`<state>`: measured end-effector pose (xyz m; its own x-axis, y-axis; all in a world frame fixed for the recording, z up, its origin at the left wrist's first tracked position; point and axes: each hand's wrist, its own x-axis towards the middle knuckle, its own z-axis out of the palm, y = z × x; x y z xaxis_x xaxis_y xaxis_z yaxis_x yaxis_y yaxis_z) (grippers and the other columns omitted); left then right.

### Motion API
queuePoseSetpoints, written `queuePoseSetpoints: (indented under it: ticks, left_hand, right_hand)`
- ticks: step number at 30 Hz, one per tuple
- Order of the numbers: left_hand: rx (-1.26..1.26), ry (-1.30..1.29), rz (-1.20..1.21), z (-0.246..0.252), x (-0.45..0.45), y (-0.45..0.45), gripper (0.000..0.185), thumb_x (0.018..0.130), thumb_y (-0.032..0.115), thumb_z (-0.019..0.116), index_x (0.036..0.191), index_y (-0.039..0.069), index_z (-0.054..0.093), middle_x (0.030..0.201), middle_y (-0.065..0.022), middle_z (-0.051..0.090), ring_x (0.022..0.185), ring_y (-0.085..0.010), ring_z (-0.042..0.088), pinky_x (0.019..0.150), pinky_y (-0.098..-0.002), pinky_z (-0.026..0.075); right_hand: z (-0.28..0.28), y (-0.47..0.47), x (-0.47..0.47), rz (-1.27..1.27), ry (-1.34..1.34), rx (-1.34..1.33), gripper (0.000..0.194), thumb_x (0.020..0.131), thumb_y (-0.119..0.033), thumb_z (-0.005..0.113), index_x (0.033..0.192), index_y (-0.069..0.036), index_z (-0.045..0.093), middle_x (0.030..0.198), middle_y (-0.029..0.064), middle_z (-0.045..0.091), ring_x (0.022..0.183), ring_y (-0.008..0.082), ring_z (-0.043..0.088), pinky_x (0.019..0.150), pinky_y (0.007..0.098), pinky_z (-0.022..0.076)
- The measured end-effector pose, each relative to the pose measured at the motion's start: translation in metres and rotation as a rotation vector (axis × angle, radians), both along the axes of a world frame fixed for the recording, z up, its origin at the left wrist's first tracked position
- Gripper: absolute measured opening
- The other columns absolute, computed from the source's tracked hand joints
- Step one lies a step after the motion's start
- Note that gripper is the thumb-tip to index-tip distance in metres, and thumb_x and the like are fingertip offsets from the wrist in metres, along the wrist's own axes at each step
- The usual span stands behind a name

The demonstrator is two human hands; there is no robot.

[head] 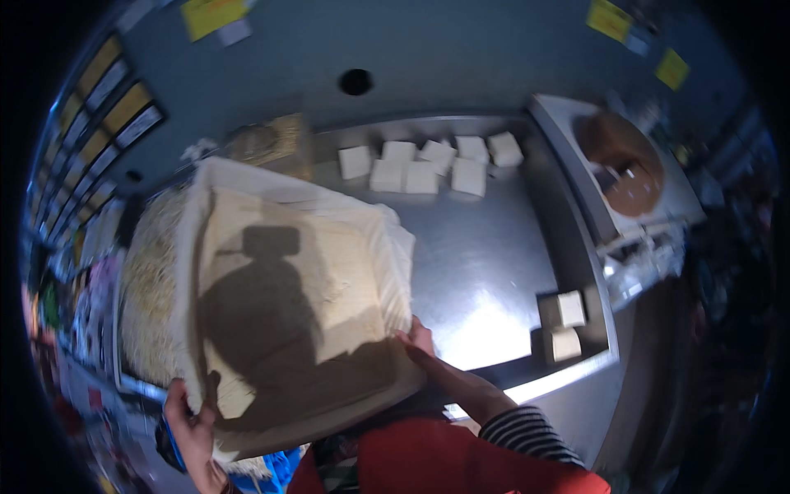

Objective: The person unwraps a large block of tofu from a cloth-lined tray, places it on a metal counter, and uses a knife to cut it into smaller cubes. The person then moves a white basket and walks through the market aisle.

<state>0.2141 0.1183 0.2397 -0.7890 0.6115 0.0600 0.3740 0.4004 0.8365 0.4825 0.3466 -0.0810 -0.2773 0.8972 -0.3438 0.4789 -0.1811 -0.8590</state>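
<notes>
A large, shallow box lined with pale cloth (349, 244) is held tilted between my two hands. My left hand (190, 423) grips its near left corner, with the thumb over the rim. On the near right side, my right hand (421, 339) has hold of the rim and cloth. A few pale crumbs lie on the cloth inside, and a shadow falls across it. Beyond the box, several white tofu-like blocks (421, 177) sit along the back of a metal tray (475, 234). Two more white blocks (571, 309) stand in its near right corner.
Bean sprouts (151, 296) fill a container on the left, partly behind the box. A clear container of yellowish food (287, 139) stands at the back. On the right, a rounded brown thing (623, 163) rests on a white surface (565, 120), above clear plastic bags (645, 265).
</notes>
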Motion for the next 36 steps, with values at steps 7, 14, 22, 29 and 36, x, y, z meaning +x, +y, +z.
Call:
queuePoseSetpoints:
  ticks: [7, 14, 22, 29, 36]
  left_hand:
    - [-0.165, 0.392, 0.004, 0.03, 0.1, 0.026, 0.03, 0.055, -0.002, 0.061, 0.082, -0.001, 0.049, 0.062, -0.0101, 0.04, 0.053, -0.0181, 0.037, 0.048, -0.0301, 0.03]
    - [-0.202, 0.391, 0.157, 0.038, 0.12, 0.075, 0.027, 0.055, -0.003, 0.063, 0.078, 0.0, 0.049, 0.061, -0.0047, 0.038, 0.053, -0.0132, 0.034, 0.048, -0.026, 0.028]
    - [-0.113, 0.261, -0.039, 0.041, 0.069, 0.074, 0.026, 0.063, -0.004, 0.063, 0.085, -0.001, 0.05, 0.075, 0.0008, 0.045, 0.066, -0.0057, 0.038, 0.058, -0.0184, 0.032]
    - [-0.213, 0.436, -0.029, 0.042, 0.056, 0.059, 0.027, 0.061, 0.005, 0.065, 0.081, -0.001, 0.049, 0.068, -0.0011, 0.035, 0.064, -0.0105, 0.031, 0.057, -0.0233, 0.027]
    - [-0.297, 0.3, -0.029, 0.052, 0.073, 0.042, 0.037, 0.064, 0.031, 0.066, 0.075, 0.003, 0.045, 0.067, 0.0028, 0.031, 0.063, -0.0079, 0.027, 0.055, -0.0225, 0.022]
  right_hand:
    - [-0.019, 0.008, 0.024, 0.092, 0.12, -0.041, 0.044, 0.076, -0.018, 0.066, 0.114, -0.001, 0.05, 0.094, 0.0144, 0.064, 0.085, 0.0186, 0.061, 0.077, 0.0326, 0.0474]
    - [-0.031, 0.005, 0.033, 0.149, 0.16, 0.139, 0.036, 0.078, -0.022, 0.062, 0.105, -0.001, 0.051, 0.083, 0.0203, 0.061, 0.081, 0.0367, 0.06, 0.067, 0.0418, 0.0462]
    - [-0.079, -0.066, -0.018, 0.168, 0.227, 0.457, 0.028, 0.083, -0.02, 0.054, 0.105, -0.002, 0.052, 0.087, 0.021, 0.058, 0.077, 0.0419, 0.057, 0.07, 0.047, 0.0451]
    - [-0.073, -0.074, -0.04, 0.068, -0.014, -0.058, 0.042, 0.088, -0.027, 0.046, 0.114, 0.005, 0.041, 0.093, 0.0285, 0.054, 0.075, 0.0453, 0.055, 0.068, 0.0495, 0.0448]
    - [-0.082, -0.055, -0.041, 0.246, -0.085, 0.341, 0.038, 0.088, -0.026, 0.048, 0.108, 0.006, 0.043, 0.09, 0.0308, 0.054, 0.075, 0.0447, 0.055, 0.065, 0.0508, 0.0447]
